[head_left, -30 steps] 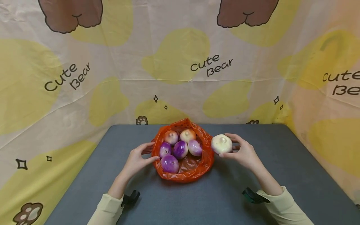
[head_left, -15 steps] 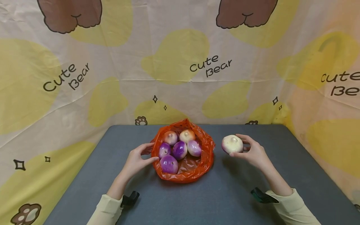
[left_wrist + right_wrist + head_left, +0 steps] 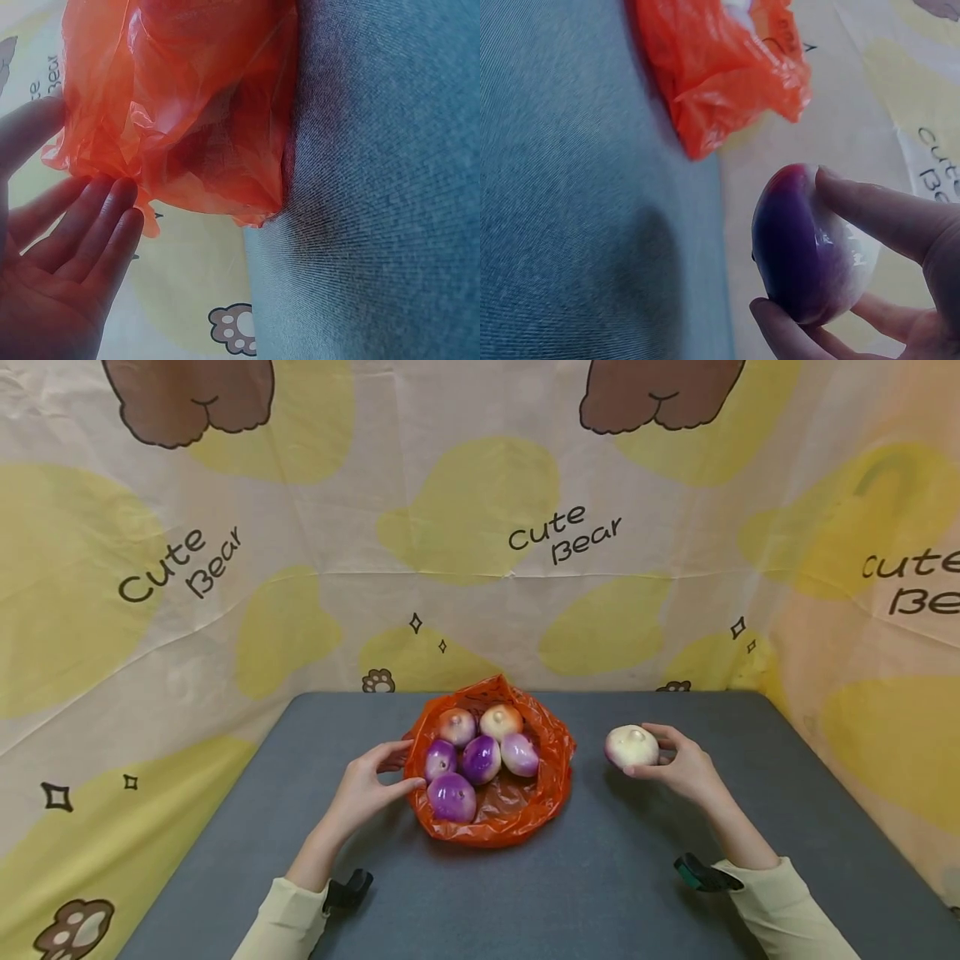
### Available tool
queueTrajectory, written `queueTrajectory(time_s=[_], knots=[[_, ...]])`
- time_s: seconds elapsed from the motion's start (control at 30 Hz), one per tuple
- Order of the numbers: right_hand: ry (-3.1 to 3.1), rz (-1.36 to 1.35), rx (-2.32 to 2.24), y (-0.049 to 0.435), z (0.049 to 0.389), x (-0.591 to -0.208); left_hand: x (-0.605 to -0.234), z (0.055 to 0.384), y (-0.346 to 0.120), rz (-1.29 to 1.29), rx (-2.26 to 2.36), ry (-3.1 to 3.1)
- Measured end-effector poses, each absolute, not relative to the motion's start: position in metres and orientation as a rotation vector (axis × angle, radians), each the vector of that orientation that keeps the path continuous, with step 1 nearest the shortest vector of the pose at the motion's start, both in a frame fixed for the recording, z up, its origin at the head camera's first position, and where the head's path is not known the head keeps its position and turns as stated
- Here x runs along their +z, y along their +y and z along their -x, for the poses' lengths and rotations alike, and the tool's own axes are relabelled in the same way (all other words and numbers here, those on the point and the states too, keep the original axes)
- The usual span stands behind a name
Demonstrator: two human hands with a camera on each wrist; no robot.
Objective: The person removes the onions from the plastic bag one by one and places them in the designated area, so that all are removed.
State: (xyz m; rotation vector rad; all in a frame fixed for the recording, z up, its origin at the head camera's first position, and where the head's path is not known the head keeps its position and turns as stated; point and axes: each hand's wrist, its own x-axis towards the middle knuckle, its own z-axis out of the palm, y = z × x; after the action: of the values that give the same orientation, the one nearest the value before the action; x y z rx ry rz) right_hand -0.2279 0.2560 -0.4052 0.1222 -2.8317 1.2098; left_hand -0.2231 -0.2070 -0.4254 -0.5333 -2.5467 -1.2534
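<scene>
In the head view, a red plastic bag [image 3: 495, 835] stands with its mouth spread, holding several purple onions [image 3: 481, 760]. My left hand [image 3: 367, 781] is at the bag's left side, thumb by the rim. Its nearly straight fingers touch the thin plastic [image 3: 202, 97] in the left wrist view. To the right of the bag, my right hand [image 3: 686, 768] grips a purple-and-white onion [image 3: 630, 746] between thumb and fingers, pale end up. The right wrist view shows this held onion [image 3: 802, 247] above the table, its shadow falling on the cloth.
A grey-blue cloth-covered table [image 3: 510, 902] lies under both hands. Behind it and at the sides hangs a printed curtain [image 3: 465, 510] with yellow patches. Black straps [image 3: 348, 889] sit at both wrists.
My right hand has carried the held onion rightward, away from the bag's rim, and slightly down most recently. The left hand and the bag stay where they were.
</scene>
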Motion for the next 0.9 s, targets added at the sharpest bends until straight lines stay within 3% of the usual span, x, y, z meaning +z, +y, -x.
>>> queueTrajectory(time_s=[0.9], knots=[[-2.897,-0.012,1.225,0.259,0.259,-0.433,-0.424,0.221,-0.208,0.549,-1.233,-2.545]])
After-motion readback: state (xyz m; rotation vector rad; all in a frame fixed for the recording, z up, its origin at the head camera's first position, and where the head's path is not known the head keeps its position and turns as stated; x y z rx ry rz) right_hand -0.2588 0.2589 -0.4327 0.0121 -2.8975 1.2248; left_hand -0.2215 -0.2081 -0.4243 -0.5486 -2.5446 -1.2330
